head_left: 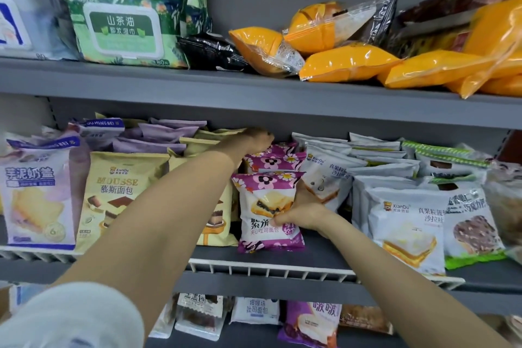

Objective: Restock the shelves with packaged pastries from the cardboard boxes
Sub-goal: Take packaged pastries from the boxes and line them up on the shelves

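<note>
Low in the frame, a white wire rail [271, 270] edges the grey metal middle shelf [282, 254]. Just behind it at centre, the right hand [303, 213] pinches the glossy purple flower-print pastry pack [265, 212], thumb and fingers curled on its right edge. Further back, the left hand [258, 140] reaches over the rear purple packs [275, 157]; its fingers are hidden. At upper right lie puffy orange bags [347, 62].

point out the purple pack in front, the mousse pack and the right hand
purple pack [265, 237], head view, lower front of the wrapper
mousse pack [113, 195], head view, middle of its front
right hand [299, 213], head view, back of the hand
</note>
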A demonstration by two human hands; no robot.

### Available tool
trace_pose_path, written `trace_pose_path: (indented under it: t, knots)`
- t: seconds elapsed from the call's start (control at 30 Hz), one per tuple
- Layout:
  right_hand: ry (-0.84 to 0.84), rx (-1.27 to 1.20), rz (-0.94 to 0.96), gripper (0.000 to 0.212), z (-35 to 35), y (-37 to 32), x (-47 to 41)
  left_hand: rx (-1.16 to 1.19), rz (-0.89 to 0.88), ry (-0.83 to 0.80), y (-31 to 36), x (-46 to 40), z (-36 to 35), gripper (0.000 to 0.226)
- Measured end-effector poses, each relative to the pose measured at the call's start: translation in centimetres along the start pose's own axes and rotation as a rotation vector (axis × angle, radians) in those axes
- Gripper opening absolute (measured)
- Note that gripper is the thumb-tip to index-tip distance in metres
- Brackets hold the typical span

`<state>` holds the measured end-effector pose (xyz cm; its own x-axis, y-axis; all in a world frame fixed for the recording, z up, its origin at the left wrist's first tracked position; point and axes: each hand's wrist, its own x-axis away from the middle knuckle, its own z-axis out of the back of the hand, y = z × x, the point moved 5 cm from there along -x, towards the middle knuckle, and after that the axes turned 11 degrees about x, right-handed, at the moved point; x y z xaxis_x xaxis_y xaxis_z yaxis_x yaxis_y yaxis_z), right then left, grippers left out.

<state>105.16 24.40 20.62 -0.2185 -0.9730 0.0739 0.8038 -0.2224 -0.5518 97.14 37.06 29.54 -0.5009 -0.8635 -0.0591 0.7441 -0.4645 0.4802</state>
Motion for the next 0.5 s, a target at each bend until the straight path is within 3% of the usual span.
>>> trace_pose_path:
  t: [0.27, 0.5]
  knots:
    - [-0.008, -0.016, 0.003, 0.091, 0.2, 1.0, -1.1, -0.069, 0.115, -0.133, -0.8, -2.5, -1.3, 0.038]
    - [-0.036, -0.044, 0.015, 0.087, 0.1, 1.1, -1.7, -0.048, 0.147, -0.111, -1.0, -3.8, -1.4, 0.033]
